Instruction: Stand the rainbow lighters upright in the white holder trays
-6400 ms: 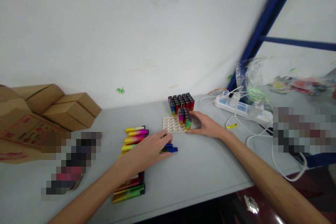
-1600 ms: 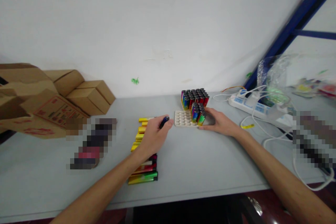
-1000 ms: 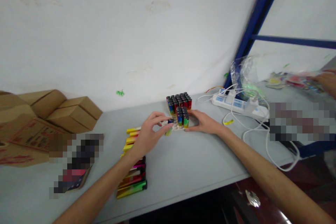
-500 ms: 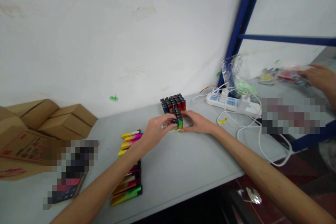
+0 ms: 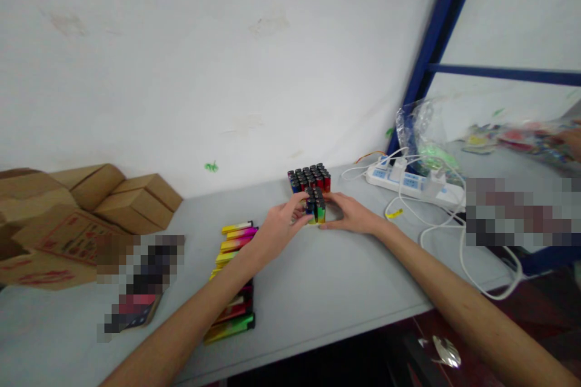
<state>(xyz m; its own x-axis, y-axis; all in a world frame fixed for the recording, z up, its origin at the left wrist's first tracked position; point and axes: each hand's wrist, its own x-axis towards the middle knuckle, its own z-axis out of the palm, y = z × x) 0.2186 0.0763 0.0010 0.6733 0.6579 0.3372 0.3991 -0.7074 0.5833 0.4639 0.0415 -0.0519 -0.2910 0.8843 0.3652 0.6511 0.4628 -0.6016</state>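
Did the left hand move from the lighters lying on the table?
Yes. The left hand has gone from the row of lying lighters up to the small standing bunch by the right hand.

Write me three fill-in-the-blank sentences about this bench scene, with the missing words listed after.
1. Both hands, left hand and right hand, meet at the small cluster of upright ____.
2. The loose lighters lie in a row on the ____.
3. The cardboard boxes sit against the ____.

Missing words: lighters; table; wall
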